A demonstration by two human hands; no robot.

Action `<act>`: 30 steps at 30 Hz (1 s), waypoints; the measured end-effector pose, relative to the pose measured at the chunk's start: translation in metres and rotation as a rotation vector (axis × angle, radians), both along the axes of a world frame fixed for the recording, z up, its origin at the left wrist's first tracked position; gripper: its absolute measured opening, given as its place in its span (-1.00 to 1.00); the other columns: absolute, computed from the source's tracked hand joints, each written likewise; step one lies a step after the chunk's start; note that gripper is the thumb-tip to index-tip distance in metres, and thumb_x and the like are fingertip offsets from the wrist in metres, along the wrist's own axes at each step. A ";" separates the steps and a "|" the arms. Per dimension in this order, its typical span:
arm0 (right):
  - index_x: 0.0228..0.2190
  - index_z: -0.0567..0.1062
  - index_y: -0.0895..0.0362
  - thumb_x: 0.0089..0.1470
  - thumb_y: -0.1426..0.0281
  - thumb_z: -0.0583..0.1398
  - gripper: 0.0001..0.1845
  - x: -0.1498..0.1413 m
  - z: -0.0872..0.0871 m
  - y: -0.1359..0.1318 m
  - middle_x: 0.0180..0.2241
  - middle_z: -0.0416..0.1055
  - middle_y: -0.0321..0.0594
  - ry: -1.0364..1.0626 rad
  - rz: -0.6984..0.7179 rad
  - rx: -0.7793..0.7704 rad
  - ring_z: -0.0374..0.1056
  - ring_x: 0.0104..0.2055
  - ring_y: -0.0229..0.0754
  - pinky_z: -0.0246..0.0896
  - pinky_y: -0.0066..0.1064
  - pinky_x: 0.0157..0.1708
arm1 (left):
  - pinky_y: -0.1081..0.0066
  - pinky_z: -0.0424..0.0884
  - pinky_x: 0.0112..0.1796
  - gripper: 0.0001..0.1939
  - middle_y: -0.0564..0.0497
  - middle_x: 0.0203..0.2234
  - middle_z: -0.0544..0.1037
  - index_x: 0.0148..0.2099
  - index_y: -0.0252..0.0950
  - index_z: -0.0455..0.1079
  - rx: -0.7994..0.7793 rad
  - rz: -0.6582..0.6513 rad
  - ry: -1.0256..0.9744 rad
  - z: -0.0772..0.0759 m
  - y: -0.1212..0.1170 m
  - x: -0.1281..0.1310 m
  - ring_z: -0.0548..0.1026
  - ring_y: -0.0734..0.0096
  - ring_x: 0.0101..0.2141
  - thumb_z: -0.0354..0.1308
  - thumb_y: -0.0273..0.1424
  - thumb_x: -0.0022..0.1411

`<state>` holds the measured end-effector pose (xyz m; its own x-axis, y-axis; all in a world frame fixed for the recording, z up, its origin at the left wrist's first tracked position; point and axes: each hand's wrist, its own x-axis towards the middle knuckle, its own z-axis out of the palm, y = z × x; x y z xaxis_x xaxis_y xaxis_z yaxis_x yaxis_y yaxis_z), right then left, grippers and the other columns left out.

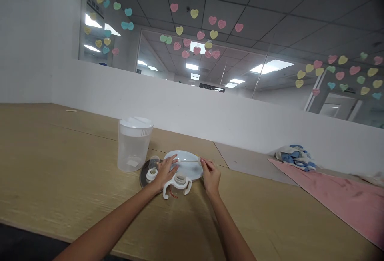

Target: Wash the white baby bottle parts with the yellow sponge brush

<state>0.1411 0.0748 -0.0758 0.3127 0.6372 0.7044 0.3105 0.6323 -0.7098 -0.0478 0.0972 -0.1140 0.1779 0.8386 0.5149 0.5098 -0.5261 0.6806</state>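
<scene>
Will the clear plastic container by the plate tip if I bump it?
The clear plastic container looks thin-walled, so probably light for its size and quick to slide. It stands tall on a modest base, so a push near its white lid might tip it. Its smooth sides may be slippery.

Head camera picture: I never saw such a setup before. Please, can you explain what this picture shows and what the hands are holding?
There is no machine here. A person wears a camera on the head, so you look forward and down, as they do. The bare arms are theirs. Their left hand and right hand hold a thin white rod above a white plate. Also on the wooden table are a clear plastic container with a white lid, a small bottle with a white collar, and a cup with two white handles. Farther right lies a pink cloth.
</scene>
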 end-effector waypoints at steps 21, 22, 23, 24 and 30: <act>-0.45 0.37 0.14 0.00 -0.02 0.04 -0.54 -0.003 -0.004 -0.007 -0.46 0.50 -0.11 -0.056 -0.074 -0.086 0.39 -0.49 -0.18 0.24 -0.37 -0.42 | 0.01 -0.06 0.07 -0.68 0.00 -0.07 0.43 -0.08 -0.16 0.38 -0.013 0.046 0.142 0.013 -0.013 0.002 0.14 0.14 0.09 -0.16 -0.34 0.26; -0.45 0.35 0.14 0.00 -0.03 0.03 -0.54 -0.003 -0.004 -0.007 -0.47 0.50 -0.11 -0.066 -0.088 -0.081 0.38 -0.51 -0.19 0.22 -0.38 -0.43 | 0.02 -0.03 0.06 -0.68 0.00 -0.07 0.44 -0.09 -0.17 0.38 -0.008 0.050 0.147 0.012 -0.013 0.002 0.15 0.13 0.08 -0.17 -0.34 0.26; -0.46 0.33 0.13 0.01 -0.03 0.02 -0.54 -0.004 -0.003 -0.008 -0.48 0.50 -0.12 -0.077 -0.103 -0.077 0.36 -0.54 -0.20 0.21 -0.39 -0.45 | 0.03 -0.01 0.05 -0.68 -0.01 -0.08 0.44 -0.09 -0.18 0.38 -0.002 0.054 0.153 0.012 -0.012 0.002 0.16 0.13 0.07 -0.17 -0.34 0.26; -0.46 0.32 0.13 0.02 -0.03 0.01 -0.54 -0.004 -0.003 -0.008 -0.49 0.50 -0.12 -0.088 -0.117 -0.074 0.34 -0.57 -0.21 0.19 -0.39 -0.47 | 0.04 0.01 0.04 -0.68 -0.02 -0.09 0.44 -0.10 -0.18 0.38 0.003 0.059 0.159 0.011 -0.011 0.002 0.17 0.13 0.06 -0.17 -0.34 0.26; -0.49 0.24 0.09 0.05 -0.01 -0.02 -0.58 -0.003 -0.001 -0.010 -0.57 0.47 -0.19 -0.118 -0.131 -0.067 0.28 -0.63 -0.23 0.15 -0.39 -0.49 | 0.07 0.06 0.01 -0.68 -0.03 -0.15 0.46 -0.13 -0.20 0.38 0.033 0.067 0.156 0.013 -0.014 0.002 0.23 0.15 0.00 -0.20 -0.35 0.26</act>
<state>0.1381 0.0648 -0.0764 0.3139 0.6433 0.6983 0.4702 0.5336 -0.7029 -0.0454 0.0837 -0.1011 0.2024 0.8345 0.5126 0.6426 -0.5081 0.5735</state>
